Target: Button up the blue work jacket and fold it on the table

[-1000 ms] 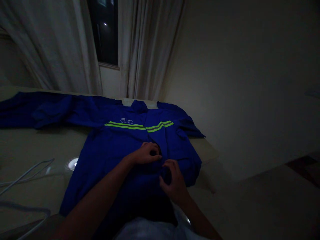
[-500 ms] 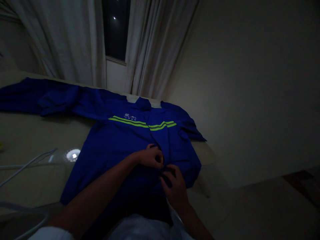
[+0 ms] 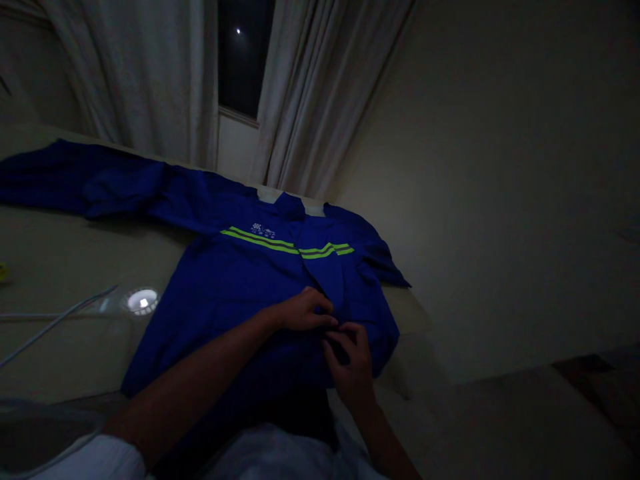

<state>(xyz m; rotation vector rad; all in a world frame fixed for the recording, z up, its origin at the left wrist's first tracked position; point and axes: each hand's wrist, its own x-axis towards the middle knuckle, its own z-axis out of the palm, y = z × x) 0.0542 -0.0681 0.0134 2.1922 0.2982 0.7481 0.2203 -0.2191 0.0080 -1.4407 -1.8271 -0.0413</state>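
A dark blue work jacket point(image 3: 240, 280) lies spread on the table, front side up, collar away from me. Yellow-green stripes with a grey line cross its chest, and a white logo sits above them on the left. At the lower part of its front opening, my left hand point(image 3: 306, 311) pinches the cloth edge between thumb and fingers. Close against it, my right hand point(image 3: 353, 360) has its fingers curled on the same front edge. What lies right between the fingertips is too dark and small to make out.
The pale table point(image 3: 90, 257) carries a white cable point(image 3: 60, 320) and a shiny patch of reflected light on the left. A small yellow thing point(image 3: 3, 272) shows at the left edge. Curtains point(image 3: 160, 80) and a dark window point(image 3: 245, 57) are behind; a wall rises on the right.
My left hand has turned over, its thumb and fingers now reaching further right toward the right hand. Both hands remain at the jacket's front edge. The view has shifted slightly.
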